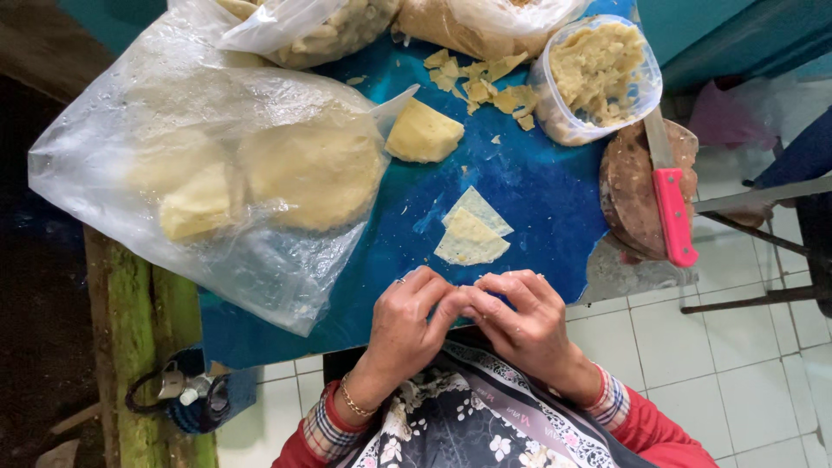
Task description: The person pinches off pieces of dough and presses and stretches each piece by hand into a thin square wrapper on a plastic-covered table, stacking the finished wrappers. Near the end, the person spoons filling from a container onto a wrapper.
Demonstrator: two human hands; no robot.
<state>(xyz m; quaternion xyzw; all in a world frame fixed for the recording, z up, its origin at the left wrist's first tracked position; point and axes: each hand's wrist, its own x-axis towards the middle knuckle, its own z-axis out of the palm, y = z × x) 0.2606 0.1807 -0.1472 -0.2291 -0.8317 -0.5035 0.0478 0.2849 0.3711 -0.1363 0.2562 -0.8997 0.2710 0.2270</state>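
Note:
My left hand and my right hand meet fingertip to fingertip at the near edge of the blue table. The fingers of both are curled and pinched together, and whatever lies between them is hidden. My left hand wears a ring and a thin bracelet. Just beyond my hands lie two or three thin pale dough sheets, overlapping. Farther back sits a wedge-shaped lump of dough.
A large clear plastic bag with dough rounds covers the table's left. Dough scraps lie near a clear tub of crumbly filling. A pink-handled knife rests on a round wooden board at the right. Tiled floor lies below.

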